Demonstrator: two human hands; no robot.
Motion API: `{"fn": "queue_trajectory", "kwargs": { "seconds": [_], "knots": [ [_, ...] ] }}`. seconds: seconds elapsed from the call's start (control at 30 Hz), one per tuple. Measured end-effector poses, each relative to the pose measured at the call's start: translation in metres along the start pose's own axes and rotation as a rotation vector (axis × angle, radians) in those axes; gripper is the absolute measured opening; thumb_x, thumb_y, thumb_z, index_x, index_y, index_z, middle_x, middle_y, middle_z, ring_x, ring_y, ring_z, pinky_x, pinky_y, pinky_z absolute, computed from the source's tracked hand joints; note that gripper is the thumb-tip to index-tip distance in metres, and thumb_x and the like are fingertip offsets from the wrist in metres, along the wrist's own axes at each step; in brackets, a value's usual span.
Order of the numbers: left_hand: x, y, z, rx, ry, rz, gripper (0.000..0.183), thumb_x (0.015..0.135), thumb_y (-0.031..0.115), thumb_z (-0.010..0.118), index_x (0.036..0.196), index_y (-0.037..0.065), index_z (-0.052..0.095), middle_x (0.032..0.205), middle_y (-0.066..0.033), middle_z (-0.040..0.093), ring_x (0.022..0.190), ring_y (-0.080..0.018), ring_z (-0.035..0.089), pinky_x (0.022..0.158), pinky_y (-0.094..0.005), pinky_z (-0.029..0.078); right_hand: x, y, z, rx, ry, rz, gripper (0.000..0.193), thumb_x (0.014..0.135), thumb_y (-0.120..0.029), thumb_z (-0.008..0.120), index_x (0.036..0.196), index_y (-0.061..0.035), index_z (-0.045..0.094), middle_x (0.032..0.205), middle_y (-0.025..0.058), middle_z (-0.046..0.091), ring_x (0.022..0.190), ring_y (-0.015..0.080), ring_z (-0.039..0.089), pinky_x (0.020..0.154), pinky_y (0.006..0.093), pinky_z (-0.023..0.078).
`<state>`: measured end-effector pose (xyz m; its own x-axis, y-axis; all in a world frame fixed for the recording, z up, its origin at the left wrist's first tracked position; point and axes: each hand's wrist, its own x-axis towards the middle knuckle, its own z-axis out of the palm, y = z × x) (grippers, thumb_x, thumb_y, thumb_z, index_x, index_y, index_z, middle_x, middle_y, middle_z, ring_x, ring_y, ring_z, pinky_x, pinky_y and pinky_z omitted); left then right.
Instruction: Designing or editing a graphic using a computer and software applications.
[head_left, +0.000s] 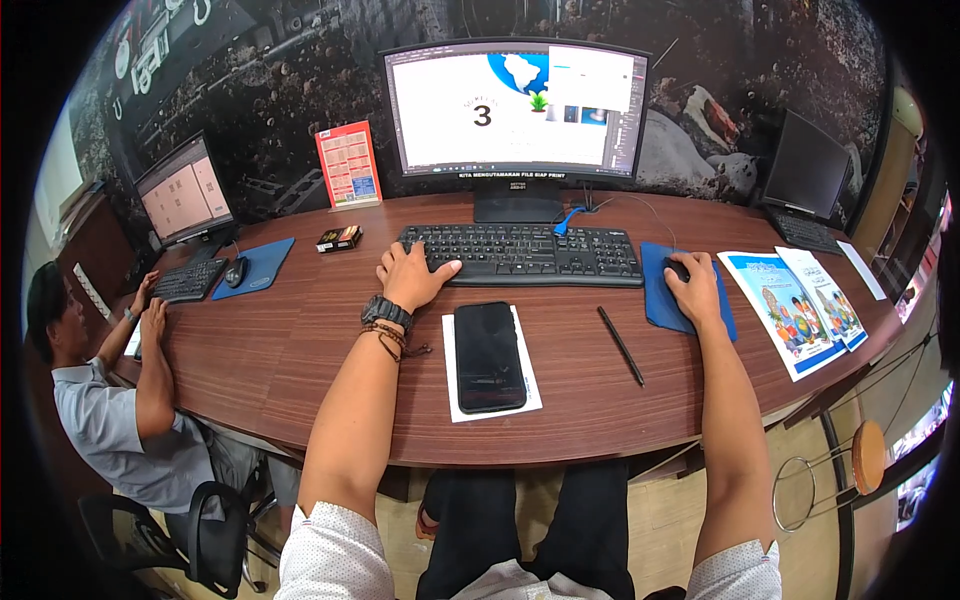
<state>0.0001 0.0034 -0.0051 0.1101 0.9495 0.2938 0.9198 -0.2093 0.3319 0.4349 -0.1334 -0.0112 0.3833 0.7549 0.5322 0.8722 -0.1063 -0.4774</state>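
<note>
My left hand (411,277) rests on the left end of a black keyboard (530,258), its fingers spread and thumb stretched out over the keys. A watch and cord bracelets circle that wrist. To the right, my right hand (697,290) is curved over a black computer mouse (678,269) on a blue mouse pad (662,303). Most of the mouse is covered by the fingers. Behind the keyboard stands a lit monitor (450,120) showing a design page. Between my forearms lie a dark smartphone (490,355) on white paper (532,385) and a black pen (622,347).
At the left, a co-worker (130,420) sits by another keyboard (190,281) and monitor (188,195). A desk calendar (348,165) and small dark box (340,238) stand behind my left hand. Illustrated booklets (775,310) lie at the right, before a dark screen (808,165). A round stool (868,455) stands beyond the table edge.
</note>
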Motion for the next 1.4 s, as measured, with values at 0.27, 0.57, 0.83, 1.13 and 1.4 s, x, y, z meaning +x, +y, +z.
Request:
{"fn": "queue_trajectory", "kwargs": {
  "seconds": [0.27,0.57,0.83,1.13,1.4],
  "knots": [
    [-0.0002,0.0009,-0.0018,-0.013,-0.01,-0.001,0.09,0.082,0.067,0.063,0.138,-0.002,0.049,0.14,-0.0312,0.038,0.132,-0.047,0.032,0.108,-0.0598,0.024,-0.0004,-0.0017,-0.002,-0.005,-0.003,0.006,0.036,0.083,-0.024,0.067,0.116,-0.0087,0.068,0.125,0.0166,0.054,0.117,0.0359,0.055,0.1,0.0426,0.045],
    [-0.0016,0.0012,-0.0036,-0.01,-0.014,-0.008,0.091,0.082,0.067,0.063,0.139,-0.002,0.047,0.139,-0.031,0.039,0.132,-0.0468,0.032,0.109,-0.0597,0.023,0.0,0.0005,0.001,0.006,0.002,-0.017,0.037,0.082,-0.024,0.067,0.116,-0.0092,0.067,0.124,0.0171,0.054,0.116,0.0363,0.055,0.1,0.0428,0.045],
    [-0.003,0.0033,-0.0047,0.011,-0.001,-0.012,0.091,0.081,0.068,0.063,0.138,-0.002,0.049,0.139,-0.0309,0.04,0.131,-0.0472,0.035,0.11,-0.0555,0.026,-0.0005,-0.0011,0.0,-0.002,-0.002,-0.009,0.037,0.082,-0.025,0.068,0.116,-0.0091,0.067,0.126,0.0168,0.053,0.117,0.0368,0.054,0.099,0.043,0.045],
    [-0.0021,0.0027,-0.004,0.004,0.003,-0.01,0.092,0.081,0.069,0.063,0.138,-0.001,0.049,0.138,-0.0304,0.041,0.131,-0.0471,0.035,0.109,-0.0554,0.026,-0.0009,-0.0007,-0.0001,-0.009,0.012,-0.016,0.036,0.082,-0.024,0.068,0.115,-0.0086,0.067,0.124,0.0168,0.053,0.116,0.0369,0.055,0.099,0.043,0.046],
    [-0.0008,0.0002,-0.002,0.004,-0.003,-0.005,0.093,0.082,0.07,0.061,0.14,-0.001,0.047,0.138,-0.03,0.04,0.131,-0.0466,0.033,0.109,-0.0574,0.024,-0.0012,-0.0012,0.0005,-0.003,0.012,-0.008,0.036,0.082,-0.024,0.068,0.115,-0.0092,0.067,0.124,0.0168,0.053,0.115,0.0368,0.055,0.099,0.0431,0.046]
  ]
}}
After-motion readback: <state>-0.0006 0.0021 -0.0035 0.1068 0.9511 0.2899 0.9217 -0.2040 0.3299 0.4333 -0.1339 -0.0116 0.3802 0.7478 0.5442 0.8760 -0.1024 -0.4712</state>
